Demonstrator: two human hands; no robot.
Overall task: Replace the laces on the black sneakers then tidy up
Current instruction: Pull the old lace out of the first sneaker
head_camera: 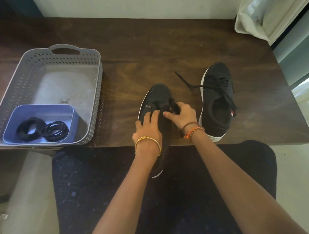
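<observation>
Sneakers sit on a dark wooden table [142,42]: left to right, a grey basket [15,88] at nine o'clock holding a blue tub [36,109] of coiled laces [43,130]; the left hand [148,128] pressing the near sneaker [157,95]; the right hand [182,114] pinching its lace [174,105]; a laced sneaker [217,99] at three o'clock.

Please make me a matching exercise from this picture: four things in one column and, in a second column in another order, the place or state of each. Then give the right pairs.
Things:
1. grey basket
2. blue tub
3. laced sneaker
4. black lace coils

Places or states:
A. lying in the blue tub
B. standing alone at the right of the table, one lace end trailing on the wood
C. on the left of the table, walls perforated
D. set in the near corner of the grey basket

Pairs: 1-C, 2-D, 3-B, 4-A
</observation>
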